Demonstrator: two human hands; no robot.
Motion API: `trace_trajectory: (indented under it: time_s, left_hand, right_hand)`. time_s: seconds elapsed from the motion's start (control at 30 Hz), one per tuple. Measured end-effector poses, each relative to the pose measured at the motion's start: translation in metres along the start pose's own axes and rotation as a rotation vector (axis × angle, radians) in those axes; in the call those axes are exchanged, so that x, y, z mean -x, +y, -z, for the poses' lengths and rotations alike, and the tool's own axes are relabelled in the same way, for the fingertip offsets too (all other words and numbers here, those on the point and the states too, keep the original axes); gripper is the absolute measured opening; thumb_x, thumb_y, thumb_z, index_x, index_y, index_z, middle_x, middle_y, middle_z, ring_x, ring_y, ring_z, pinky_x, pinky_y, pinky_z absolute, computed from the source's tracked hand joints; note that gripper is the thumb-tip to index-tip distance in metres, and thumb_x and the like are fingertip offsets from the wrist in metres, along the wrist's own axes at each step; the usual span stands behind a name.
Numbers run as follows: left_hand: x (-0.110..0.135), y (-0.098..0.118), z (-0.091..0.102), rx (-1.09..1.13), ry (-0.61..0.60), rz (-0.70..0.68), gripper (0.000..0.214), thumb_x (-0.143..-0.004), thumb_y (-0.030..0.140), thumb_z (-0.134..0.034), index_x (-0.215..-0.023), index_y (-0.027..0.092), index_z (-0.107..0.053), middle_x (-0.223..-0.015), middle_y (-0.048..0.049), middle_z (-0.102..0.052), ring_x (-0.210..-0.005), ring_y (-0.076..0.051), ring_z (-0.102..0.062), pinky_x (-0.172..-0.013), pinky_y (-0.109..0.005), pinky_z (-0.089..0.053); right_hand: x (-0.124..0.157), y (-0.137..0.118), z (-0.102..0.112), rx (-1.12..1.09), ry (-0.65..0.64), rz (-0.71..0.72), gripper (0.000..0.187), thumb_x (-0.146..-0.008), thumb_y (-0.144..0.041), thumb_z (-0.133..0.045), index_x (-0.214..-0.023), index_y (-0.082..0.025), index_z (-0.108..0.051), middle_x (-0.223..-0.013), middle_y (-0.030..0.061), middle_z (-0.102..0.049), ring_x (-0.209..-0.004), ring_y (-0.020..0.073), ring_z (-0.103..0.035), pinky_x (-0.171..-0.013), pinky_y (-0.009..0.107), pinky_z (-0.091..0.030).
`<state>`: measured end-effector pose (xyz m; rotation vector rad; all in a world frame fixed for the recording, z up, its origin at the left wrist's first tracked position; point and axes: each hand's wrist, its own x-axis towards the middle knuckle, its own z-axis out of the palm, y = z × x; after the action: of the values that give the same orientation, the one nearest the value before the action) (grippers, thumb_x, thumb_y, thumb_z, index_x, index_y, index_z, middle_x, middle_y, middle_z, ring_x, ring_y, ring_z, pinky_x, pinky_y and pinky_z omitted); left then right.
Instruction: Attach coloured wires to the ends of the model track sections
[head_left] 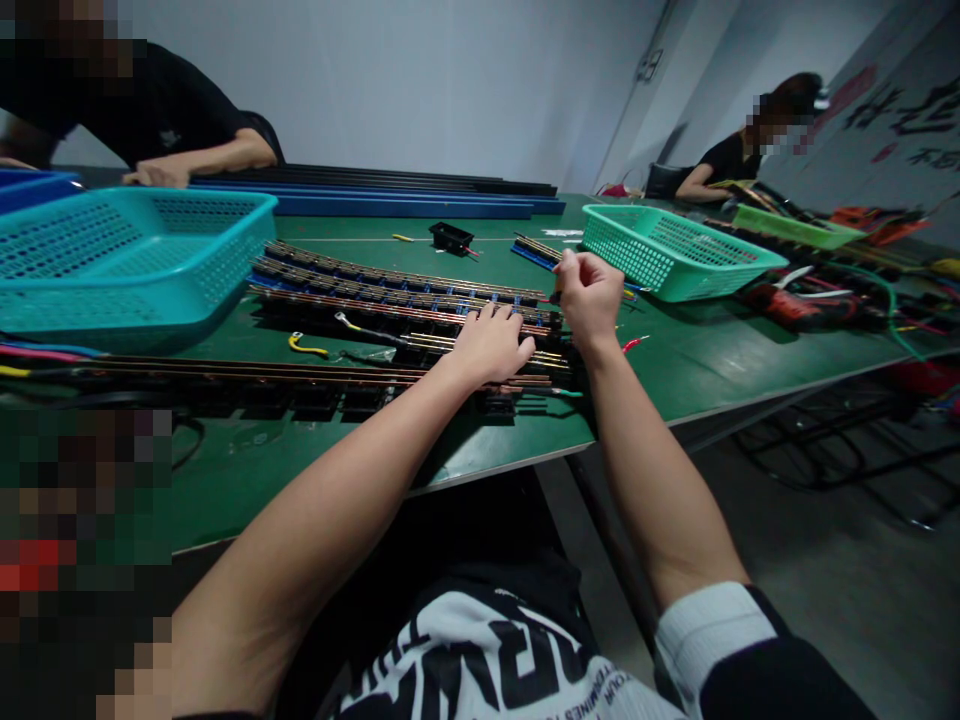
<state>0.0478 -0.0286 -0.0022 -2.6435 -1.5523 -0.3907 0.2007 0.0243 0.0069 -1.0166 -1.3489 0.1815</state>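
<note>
On the green surface (697, 365) two mesh baskets, a blue one (120, 260) and a green one (671, 250), show no contents from here, while the left hand (491, 345) lies with fingers spread flat on the curved copper rails (390, 290) and the right hand (589, 295) has fingers pinched together at the rails' end.

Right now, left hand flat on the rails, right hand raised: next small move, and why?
Probably lower the right hand to the rail ends. Its closed fingers seem to pinch something small just above them, while the left hand presses the long rail strips flat.
</note>
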Motion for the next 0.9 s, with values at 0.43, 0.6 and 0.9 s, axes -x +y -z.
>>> trace_trajectory:
  time_s: [0.43,0.6,0.9]
  left_hand:
    - [0.000,-0.001,0.000,0.021,0.000,-0.003,0.048,-0.100,0.041,-0.036,-0.131,0.013,-0.061,-0.151,-0.0138,-0.053,-0.139,-0.033,-0.045,-0.111,-0.049,-0.041]
    - [0.000,-0.001,0.000,0.024,-0.007,0.003,0.047,-0.101,0.041,-0.037,-0.131,0.014,-0.061,-0.150,-0.0135,-0.053,-0.140,-0.032,-0.044,-0.112,-0.047,-0.039]
    - [0.000,-0.001,0.000,0.023,-0.001,-0.002,0.047,-0.101,0.040,-0.036,-0.131,0.013,-0.061,-0.151,-0.0141,-0.052,-0.141,-0.033,-0.043,-0.112,-0.048,-0.039]
  right_hand:
    - [0.008,-0.028,0.023,-0.286,0.335,-0.035,0.041,-0.089,-0.065,-0.052,-0.087,-0.025,-0.060,-0.056,-0.0074,-0.038,-0.040,0.0081,-0.035,-0.038,0.025,-0.026]
    - [0.040,-0.042,0.034,-0.246,0.348,-0.038,0.041,-0.090,-0.063,-0.050,-0.089,-0.024,-0.062,-0.058,-0.0068,-0.040,-0.038,0.0072,-0.036,-0.037,0.025,-0.024]
    - [0.048,-0.035,0.029,-0.300,0.297,-0.155,0.039,-0.086,-0.060,-0.060,-0.074,-0.022,-0.060,-0.049,-0.0085,-0.039,-0.037,0.0066,-0.031,-0.038,0.024,-0.024]
